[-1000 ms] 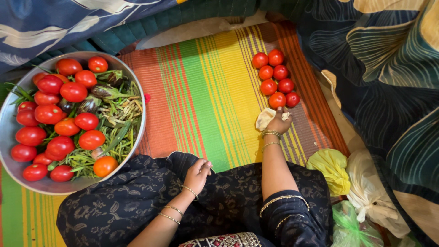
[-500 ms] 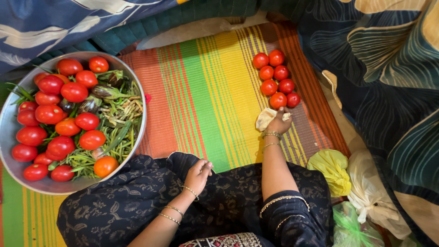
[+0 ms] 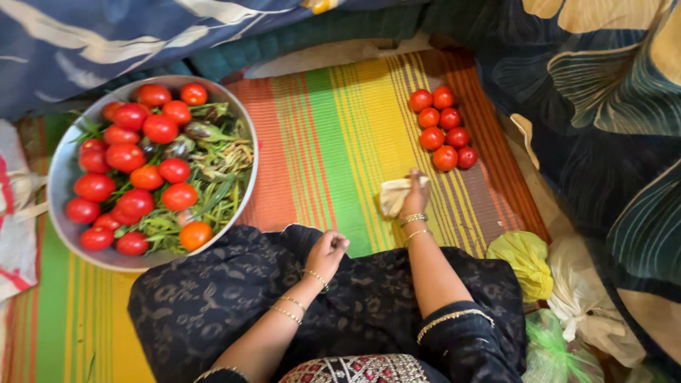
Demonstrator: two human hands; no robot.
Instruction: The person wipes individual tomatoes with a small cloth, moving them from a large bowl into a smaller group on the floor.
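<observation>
Drawing back from the tomatoes (image 3: 444,126) at upper right, the right hand (image 3: 414,198) is clutching the pale cloth (image 3: 394,194) at centre frame on the striped mat (image 3: 333,142); the left hand (image 3: 328,250) is resting loosely curled, empty. Keeping the cloth bunched seems wise.

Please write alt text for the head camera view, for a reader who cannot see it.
A seated person's right hand holds a pale cloth on a striped mat, near eight tomatoes; the left hand rests on a dark garment.
</observation>
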